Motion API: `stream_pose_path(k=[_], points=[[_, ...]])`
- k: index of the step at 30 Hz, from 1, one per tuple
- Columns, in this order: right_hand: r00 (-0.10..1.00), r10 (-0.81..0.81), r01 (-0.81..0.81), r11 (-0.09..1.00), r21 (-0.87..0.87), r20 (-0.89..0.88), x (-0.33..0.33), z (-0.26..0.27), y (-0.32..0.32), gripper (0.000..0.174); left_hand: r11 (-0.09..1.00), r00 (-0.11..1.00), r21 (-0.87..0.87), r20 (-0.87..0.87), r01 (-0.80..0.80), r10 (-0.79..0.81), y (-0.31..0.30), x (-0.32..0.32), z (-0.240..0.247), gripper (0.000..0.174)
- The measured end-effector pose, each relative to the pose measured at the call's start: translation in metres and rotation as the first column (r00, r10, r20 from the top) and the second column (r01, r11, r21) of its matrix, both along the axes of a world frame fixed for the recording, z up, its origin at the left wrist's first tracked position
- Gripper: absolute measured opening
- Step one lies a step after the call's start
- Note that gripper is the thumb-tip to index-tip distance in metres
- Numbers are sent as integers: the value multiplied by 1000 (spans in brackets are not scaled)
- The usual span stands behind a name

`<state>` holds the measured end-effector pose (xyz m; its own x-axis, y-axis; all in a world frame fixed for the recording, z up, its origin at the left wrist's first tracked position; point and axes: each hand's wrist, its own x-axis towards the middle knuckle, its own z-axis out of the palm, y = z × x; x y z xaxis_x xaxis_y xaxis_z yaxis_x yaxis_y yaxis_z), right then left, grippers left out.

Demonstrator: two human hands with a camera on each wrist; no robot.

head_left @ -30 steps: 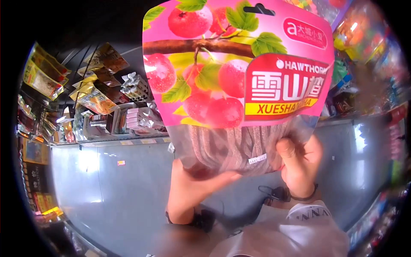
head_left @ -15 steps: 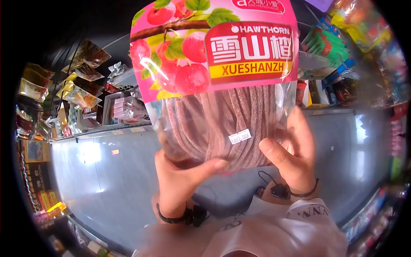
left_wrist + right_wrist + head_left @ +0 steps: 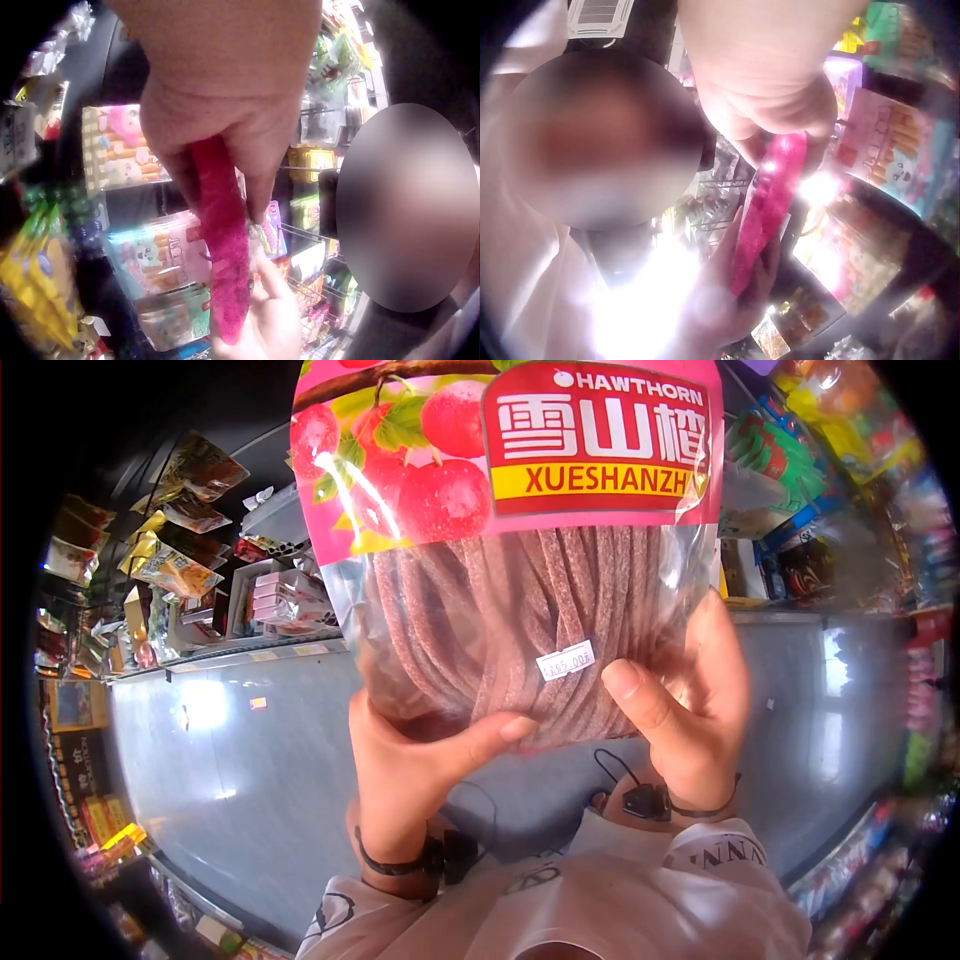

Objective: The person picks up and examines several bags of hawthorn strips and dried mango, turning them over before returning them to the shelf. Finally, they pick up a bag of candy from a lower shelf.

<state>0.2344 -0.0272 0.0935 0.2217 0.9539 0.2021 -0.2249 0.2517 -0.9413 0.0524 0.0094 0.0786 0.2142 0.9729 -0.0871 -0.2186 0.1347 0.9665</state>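
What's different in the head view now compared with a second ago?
The hawthorn bag has shifted up and slightly left in view: its top, with the hang hole, is now cut off, and more of the clear lower part shows. The price sticker shifted the same way. The left hand's thumb now shows against the bag's lower front. Unchanged: both hands hold the bag, right hand included; nothing was let go.

In front of you, a shelf [image 3: 205, 664] carries a stack of pink packs [image 3: 290, 600], with price labels [image 3: 310, 650] along its front edge just below the packs. To the packs' left, you have other packaged goods [image 3: 150, 643]. Below the packs, your grey floor [image 3: 230, 755] bears a small orange-pink slip [image 3: 259, 704].
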Motion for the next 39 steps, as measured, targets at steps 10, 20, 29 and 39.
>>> stream_pose_path(k=[10,20,29,39], points=[[1000,-7,8,999,47,-13,-6,0,1,53,1000,998,-15,58,-17,18,0,-1,3,72],[1000,-8,9,999,37,-14,-9,3,0,54,999,999,-11,21,-33,33,-2,-5,0,76],[1000,-18,18,999,43,-8,-11,1,-1,55,1000,1000,-9,12,-19,19,-4,-7,-1,75],[985,-148,134,980,149,88,-12,1,-5,65,979,997,188,28,-79,75,-9,-3,3,66]])
